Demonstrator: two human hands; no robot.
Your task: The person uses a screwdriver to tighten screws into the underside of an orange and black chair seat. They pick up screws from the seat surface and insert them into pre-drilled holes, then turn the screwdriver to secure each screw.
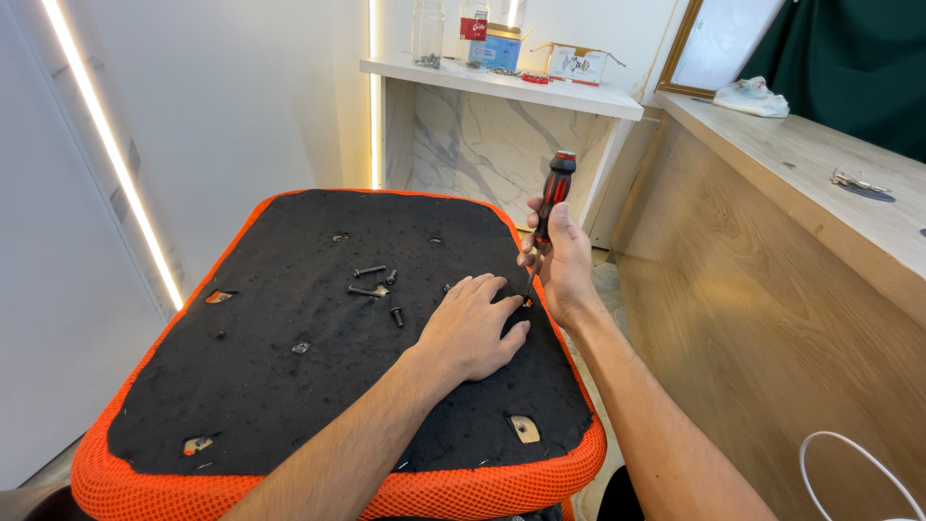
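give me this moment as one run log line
right hand: grips red-black screwdriver, tip down at seat edge | left hand: flat on black seat underside | loose bolts: on fabric beside left hand

Packages on the far white shelf, as I see them from the head view.
I note a clear jar (pixel 427 31) at left, a bottle with a red label (pixel 473 27) beside it, a blue tub with a tan lid (pixel 502 46), and an open white carton (pixel 577 64) to the right.
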